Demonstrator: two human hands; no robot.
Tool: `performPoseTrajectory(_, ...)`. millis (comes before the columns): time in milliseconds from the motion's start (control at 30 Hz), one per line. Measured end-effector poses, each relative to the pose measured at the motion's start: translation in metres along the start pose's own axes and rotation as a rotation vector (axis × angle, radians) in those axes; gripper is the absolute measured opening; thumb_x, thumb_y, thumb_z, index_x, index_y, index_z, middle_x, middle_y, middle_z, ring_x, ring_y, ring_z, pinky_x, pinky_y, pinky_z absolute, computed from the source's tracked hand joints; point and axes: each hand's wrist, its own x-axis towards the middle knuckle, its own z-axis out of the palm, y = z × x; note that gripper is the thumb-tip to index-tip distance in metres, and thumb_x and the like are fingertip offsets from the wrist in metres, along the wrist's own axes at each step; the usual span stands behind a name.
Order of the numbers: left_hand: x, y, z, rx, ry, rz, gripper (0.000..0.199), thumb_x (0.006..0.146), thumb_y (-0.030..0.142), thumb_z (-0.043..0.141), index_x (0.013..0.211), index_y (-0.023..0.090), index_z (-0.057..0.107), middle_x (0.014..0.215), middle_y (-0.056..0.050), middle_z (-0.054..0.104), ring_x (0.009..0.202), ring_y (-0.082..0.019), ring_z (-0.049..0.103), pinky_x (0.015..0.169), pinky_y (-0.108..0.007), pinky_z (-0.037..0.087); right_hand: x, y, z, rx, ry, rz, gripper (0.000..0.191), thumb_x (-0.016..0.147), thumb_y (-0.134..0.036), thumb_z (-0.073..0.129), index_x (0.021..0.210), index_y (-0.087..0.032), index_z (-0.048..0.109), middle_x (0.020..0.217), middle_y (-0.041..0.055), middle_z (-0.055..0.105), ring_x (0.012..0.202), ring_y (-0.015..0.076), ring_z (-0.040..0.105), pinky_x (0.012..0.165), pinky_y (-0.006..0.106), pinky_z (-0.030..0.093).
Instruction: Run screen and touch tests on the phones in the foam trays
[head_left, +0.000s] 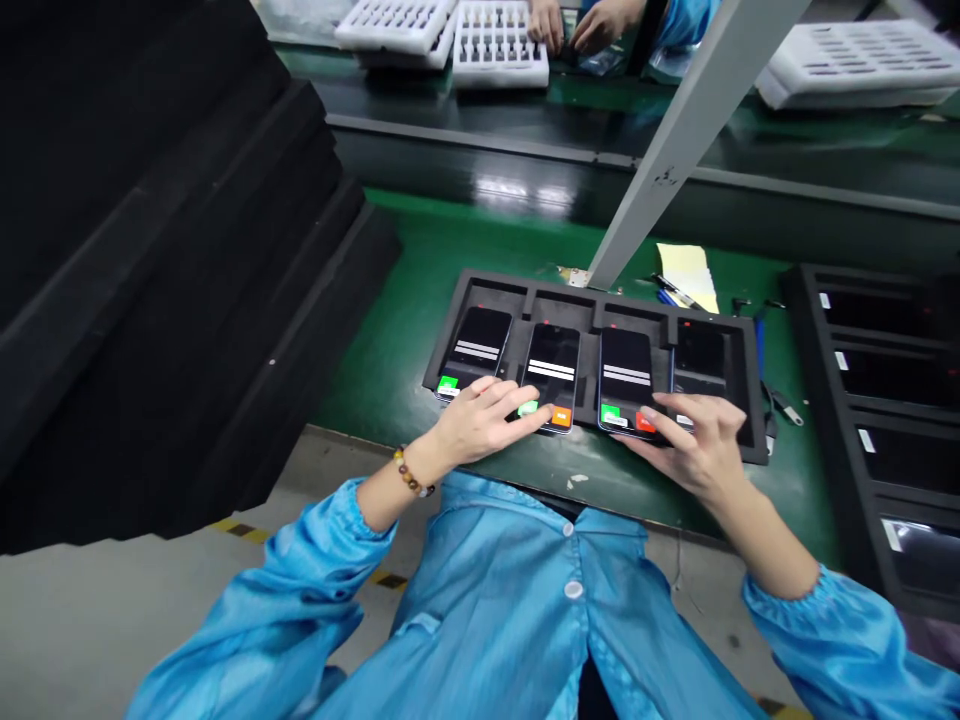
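Several phones lie in a dark foam tray (442,345) on the green bench. My left hand (486,418) reaches over the lower edges of the two left phones, fingers spread, with a fingertip near the orange square on the second phone (553,365). The leftmost phone (480,345) shows a green square. At the third phone (626,365), with green and red squares, my right hand (697,435) has its thumb below the bottom edge and its fingers above. That hand partly covers the rightmost phone (699,355), whose screen is dark. Neither hand holds a phone clear of the tray.
Black foam trays (150,250) are stacked high at left. Another tray of phones (847,430) stands at right. A grey post (667,160) rises behind the tray, beside yellow paper (686,275) and pens. Across the line are white trays (501,45) and another person's hands (592,25).
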Motion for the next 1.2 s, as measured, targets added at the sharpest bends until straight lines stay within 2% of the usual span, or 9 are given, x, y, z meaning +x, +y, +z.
performPoseTrajectory(100,0.015,-0.008,-0.01,-0.014,0.014,-0.029,0.032,0.104,0.038,0.073,0.135,0.045,0.074,0.124,-0.002,0.077,0.112,-0.023,0.069,0.102,-0.041,0.049,0.006,0.016,-0.013,-0.018,0.002,0.013,0.039,0.088,-0.054,0.09,0.12,-0.039,0.073,0.121,0.0052,0.073,0.114,0.0291,0.063,0.104,0.052,0.047)
performPoseTrajectory(333,0.058,-0.035,-0.035,0.026,0.062,-0.193,0.042,0.097,0.062,0.075,0.131,0.037,0.076,0.125,-0.008,0.069,0.121,-0.031,0.065,0.109,-0.055,0.047,0.066,0.042,-0.057,-0.146,0.192,-0.018,0.043,0.089,-0.064,0.087,0.112,-0.029,0.079,0.122,0.0123,0.074,0.114,0.0343,0.065,0.105,0.059,0.045)
performPoseTrajectory(500,0.055,-0.038,-0.03,-0.037,0.044,-0.195,0.041,0.095,0.066,0.076,0.128,0.041,0.077,0.124,-0.007,0.068,0.121,-0.03,0.064,0.112,-0.056,0.046,0.053,0.045,-0.043,-0.128,0.116,0.085,0.044,0.084,-0.069,0.088,0.096,-0.027,0.078,0.109,0.0106,0.075,0.105,0.0304,0.065,0.1,0.055,0.05)
performPoseTrajectory(667,0.026,-0.014,-0.007,-0.113,-0.121,-0.129,0.025,0.099,0.05,0.077,0.124,0.049,0.077,0.118,0.0,0.077,0.109,-0.023,0.069,0.107,-0.046,0.052,0.004,0.019,0.002,0.135,0.014,0.017,0.02,0.089,-0.044,0.091,0.104,-0.039,0.077,0.094,0.0013,0.073,0.088,0.0213,0.06,0.087,0.043,0.049)
performPoseTrajectory(767,0.013,0.0,0.001,-0.1,-0.105,-0.1,0.024,0.1,0.048,0.076,0.124,0.047,0.076,0.123,0.002,0.081,0.109,-0.022,0.071,0.107,-0.045,0.052,-0.005,-0.005,0.014,0.178,0.077,-0.043,0.034,0.091,-0.037,0.09,0.118,-0.046,0.072,0.1,-0.001,0.075,0.093,0.0227,0.062,0.087,0.043,0.048)
performPoseTrajectory(867,0.0,0.002,-0.005,-0.049,0.045,-0.159,0.043,0.091,0.065,0.082,0.126,0.043,0.073,0.122,0.0,0.082,0.109,-0.026,0.071,0.109,-0.052,0.049,0.0,-0.028,0.01,0.237,0.157,-0.008,0.06,0.089,-0.036,0.09,0.14,-0.043,0.058,0.118,0.0006,0.079,0.108,0.027,0.067,0.095,0.048,0.048)
performPoseTrajectory(967,-0.016,-0.007,-0.021,0.02,0.265,-0.318,0.059,0.088,0.073,0.08,0.133,0.038,0.068,0.118,-0.003,0.083,0.108,-0.031,0.071,0.108,-0.058,0.046,0.009,-0.043,-0.002,0.3,0.053,0.113,0.065,0.094,-0.034,0.081,0.15,-0.039,0.049,0.128,0.0035,0.08,0.125,0.0328,0.067,0.105,0.055,0.045)
performPoseTrajectory(1033,-0.028,-0.014,-0.031,0.05,0.347,-0.421,0.055,0.092,0.068,0.077,0.135,0.036,0.066,0.116,-0.004,0.083,0.108,-0.032,0.07,0.105,-0.058,0.046,0.019,-0.052,-0.011,0.304,-0.043,0.146,0.057,0.097,-0.033,0.074,0.149,-0.036,0.052,0.129,0.0045,0.08,0.131,0.0356,0.066,0.108,0.057,0.041)
performPoseTrajectory(1200,-0.059,-0.018,-0.036,0.151,0.338,-0.578,0.03,0.096,0.049,0.07,0.121,0.033,0.072,0.107,-0.004,0.083,0.105,-0.032,0.07,0.104,-0.059,0.045,0.062,-0.094,-0.018,0.406,-0.108,0.053,0.052,0.099,-0.034,0.067,0.15,-0.03,0.055,0.145,0.0041,0.075,0.14,0.0344,0.062,0.115,0.056,0.036)
